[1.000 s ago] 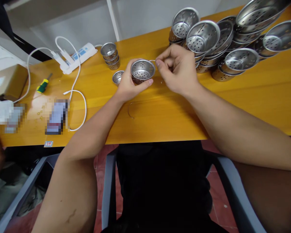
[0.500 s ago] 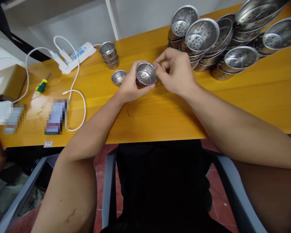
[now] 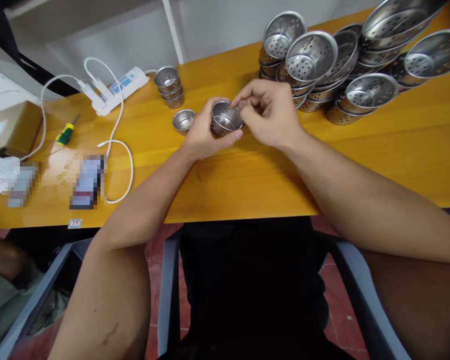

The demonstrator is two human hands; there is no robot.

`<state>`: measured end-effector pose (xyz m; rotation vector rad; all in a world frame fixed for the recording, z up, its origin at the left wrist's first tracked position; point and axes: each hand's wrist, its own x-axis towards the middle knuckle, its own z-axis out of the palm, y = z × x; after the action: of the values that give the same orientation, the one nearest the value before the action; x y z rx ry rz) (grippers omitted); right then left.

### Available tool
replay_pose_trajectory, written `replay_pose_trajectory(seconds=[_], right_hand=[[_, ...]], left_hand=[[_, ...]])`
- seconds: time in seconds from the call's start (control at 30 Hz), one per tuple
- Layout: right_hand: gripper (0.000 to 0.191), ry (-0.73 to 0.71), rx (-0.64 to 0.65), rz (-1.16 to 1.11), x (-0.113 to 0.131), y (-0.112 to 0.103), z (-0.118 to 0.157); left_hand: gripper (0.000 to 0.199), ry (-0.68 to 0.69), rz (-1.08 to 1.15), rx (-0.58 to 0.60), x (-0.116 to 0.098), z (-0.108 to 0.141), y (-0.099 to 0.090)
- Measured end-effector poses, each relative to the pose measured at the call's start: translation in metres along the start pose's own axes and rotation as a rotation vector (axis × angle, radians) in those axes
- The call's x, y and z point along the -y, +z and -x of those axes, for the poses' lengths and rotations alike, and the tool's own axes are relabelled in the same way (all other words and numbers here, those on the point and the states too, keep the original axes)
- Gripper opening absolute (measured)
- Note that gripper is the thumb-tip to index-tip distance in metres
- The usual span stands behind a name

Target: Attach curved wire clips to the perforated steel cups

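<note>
Wrapped round a small perforated metal cup [image 3: 225, 120], my left hand [image 3: 204, 131] keeps it tilted above the table with its mouth toward me. My right hand [image 3: 268, 111] is at the cup's right rim, thumb and forefinger pinched together there; whatever lies between those fingertips is too small to make out. Just left of the held cup stands another small perforated cup [image 3: 183, 120]. A thin curved wire [image 3: 200, 174] lies on the table below my left wrist.
Perforated metal cups [image 3: 311, 60] stand in several stacks at the back right. A short cup stack [image 3: 168, 85] is near the power strip [image 3: 123, 90]. At left lie a screwdriver [image 3: 66, 134], a phone [image 3: 87, 182], a white cable [image 3: 131, 167] and a cardboard box [image 3: 13, 127].
My right fingertips have moved slightly left, over the cup's rim. My left hand still holds the cup in nearly the same place.
</note>
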<state>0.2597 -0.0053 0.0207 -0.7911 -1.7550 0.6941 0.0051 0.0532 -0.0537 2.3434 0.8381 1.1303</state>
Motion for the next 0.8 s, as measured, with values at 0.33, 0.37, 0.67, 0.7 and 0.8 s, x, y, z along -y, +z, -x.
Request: replay_pose_trajectory(seconds=[0.33, 0.37, 0.67, 0.7, 0.8], right_hand=[[0.08, 0.134, 0.272, -0.303, 0.008, -0.016, -0.004], [0.079, 0.162, 0.283, -0.313, 0.01, -0.016, -0.003], [0.075, 0.194, 0.335, -0.342, 0.013, -0.019, -0.004], [0.075, 0.2, 0.346, -0.349, 0.013, -0.019, -0.005], [0.074, 0.218, 0.358, -0.359, 0.015, -0.02, -0.006]], left_hand=[[0.102, 0.11, 0.205, 0.035, 0.022, 0.0, -0.009], [0.101, 0.114, 0.207, 0.044, 0.021, 0.0, -0.01], [0.116, 0.208, 0.128, 0.026, 0.023, -0.001, -0.003], [0.117, 0.204, 0.117, 0.024, 0.026, -0.001, -0.002], [0.119, 0.174, 0.09, 0.015, 0.032, 0.001, 0.001]])
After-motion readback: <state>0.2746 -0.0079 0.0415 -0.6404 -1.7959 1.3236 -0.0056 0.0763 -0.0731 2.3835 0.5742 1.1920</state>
